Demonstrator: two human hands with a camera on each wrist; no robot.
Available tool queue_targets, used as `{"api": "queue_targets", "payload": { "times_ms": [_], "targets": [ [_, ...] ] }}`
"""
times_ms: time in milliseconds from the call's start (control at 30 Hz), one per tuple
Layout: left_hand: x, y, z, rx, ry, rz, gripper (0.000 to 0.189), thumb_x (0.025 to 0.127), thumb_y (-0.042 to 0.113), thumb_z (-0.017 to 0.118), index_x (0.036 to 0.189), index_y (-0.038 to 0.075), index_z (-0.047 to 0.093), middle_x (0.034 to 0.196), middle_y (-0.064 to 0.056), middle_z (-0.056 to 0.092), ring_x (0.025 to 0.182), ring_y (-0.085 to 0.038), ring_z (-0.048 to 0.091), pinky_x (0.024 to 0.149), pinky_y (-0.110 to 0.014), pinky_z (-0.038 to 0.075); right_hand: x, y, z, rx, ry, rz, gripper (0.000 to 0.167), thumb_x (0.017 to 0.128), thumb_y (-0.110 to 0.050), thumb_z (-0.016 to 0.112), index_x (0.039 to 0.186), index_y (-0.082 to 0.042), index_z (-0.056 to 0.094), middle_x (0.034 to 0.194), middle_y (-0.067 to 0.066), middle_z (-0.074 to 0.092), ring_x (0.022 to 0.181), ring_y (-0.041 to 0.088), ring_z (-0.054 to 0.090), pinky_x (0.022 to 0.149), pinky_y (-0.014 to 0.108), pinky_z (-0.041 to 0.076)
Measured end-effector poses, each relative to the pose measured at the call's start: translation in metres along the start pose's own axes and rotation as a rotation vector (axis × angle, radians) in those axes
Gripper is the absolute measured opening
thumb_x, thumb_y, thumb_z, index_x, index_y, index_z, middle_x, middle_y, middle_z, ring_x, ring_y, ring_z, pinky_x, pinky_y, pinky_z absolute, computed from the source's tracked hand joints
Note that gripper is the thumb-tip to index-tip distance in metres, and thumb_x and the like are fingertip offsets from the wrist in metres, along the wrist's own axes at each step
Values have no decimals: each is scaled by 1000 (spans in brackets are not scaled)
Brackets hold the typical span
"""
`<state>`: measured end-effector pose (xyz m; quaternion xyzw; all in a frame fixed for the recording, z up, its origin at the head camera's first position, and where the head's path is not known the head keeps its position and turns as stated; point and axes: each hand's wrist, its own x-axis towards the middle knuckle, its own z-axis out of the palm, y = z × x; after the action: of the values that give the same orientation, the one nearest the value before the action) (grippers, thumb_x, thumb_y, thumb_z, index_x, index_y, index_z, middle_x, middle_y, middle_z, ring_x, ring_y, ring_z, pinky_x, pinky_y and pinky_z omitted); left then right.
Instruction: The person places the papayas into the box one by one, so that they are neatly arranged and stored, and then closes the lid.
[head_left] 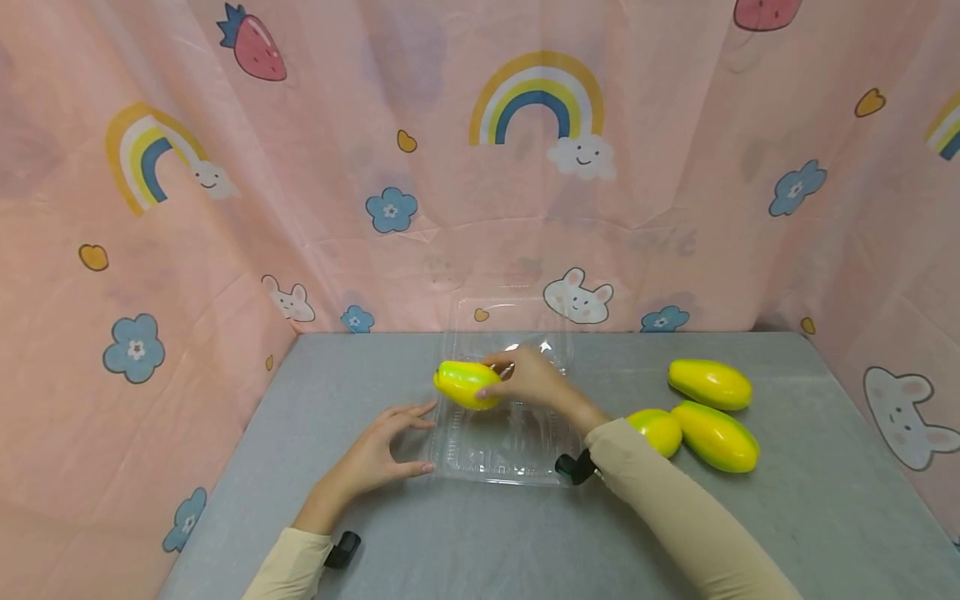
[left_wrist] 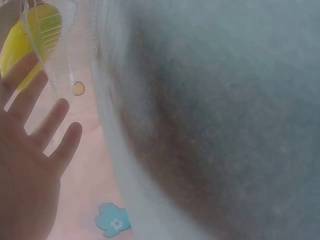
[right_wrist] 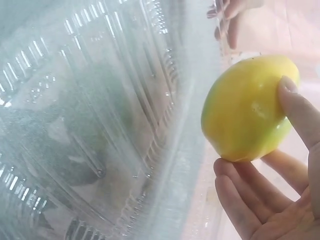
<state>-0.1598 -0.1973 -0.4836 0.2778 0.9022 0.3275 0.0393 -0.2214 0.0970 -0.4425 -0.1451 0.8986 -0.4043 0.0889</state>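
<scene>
Yellow-green fruit in the right hand, near a clear plastic container

A gray tabletop stretches to either side of the fingers of the left hand and the right hand, its far edge beyond both sets. On it sits a clear plastic container, its left side at the left hand's fingertips and its base partly below the right hand's fingers; its clear lid stands raised beyond them. Well to the right of the right hand's fingers lie three yellow-green fruits: a far fruit, about level with those fingers; a near fruit, closer to the wearer; and a third fruit, nearest the fingers, partly hidden by a beige sleeve.
</scene>
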Motion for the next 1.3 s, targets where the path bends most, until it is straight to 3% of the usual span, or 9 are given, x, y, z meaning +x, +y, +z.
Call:
{"api": "queue_targets", "payload": {
  "times_ms": [433, 900, 1300],
  "targets": [
    [-1, 2, 0, 2, 9, 18, 62, 73, 34, 88, 127, 17, 66, 153, 6, 48, 140, -26, 45, 114, -56, 39, -5, 1, 10, -59, -9, 2, 56, 71, -45, 86, 119, -19, 72, 101, 0, 72, 87, 14, 65, 69, 26, 56],
    [-2, 2, 1, -21, -6, -11, 61, 74, 36, 87, 128, 20, 65, 153, 10, 47, 141, -24, 44, 116, -54, 38, -4, 3, 14, -93, -5, -16, 59, 70, -47, 86, 118, -15, 73, 107, 2, 76, 96, 16, 68, 80, 32, 58],
    [-4, -2, 3, -30, -6, -4, 62, 75, 38, 86, 130, 20, 64, 155, 12, 44, 142, -22, 43, 116, -55, 38, -3, 1, 17, -150, -15, 3, 58, 70, -44, 88, 118, -17, 73, 102, 5, 77, 93, 17, 70, 80, 34, 60]
  ]
}}
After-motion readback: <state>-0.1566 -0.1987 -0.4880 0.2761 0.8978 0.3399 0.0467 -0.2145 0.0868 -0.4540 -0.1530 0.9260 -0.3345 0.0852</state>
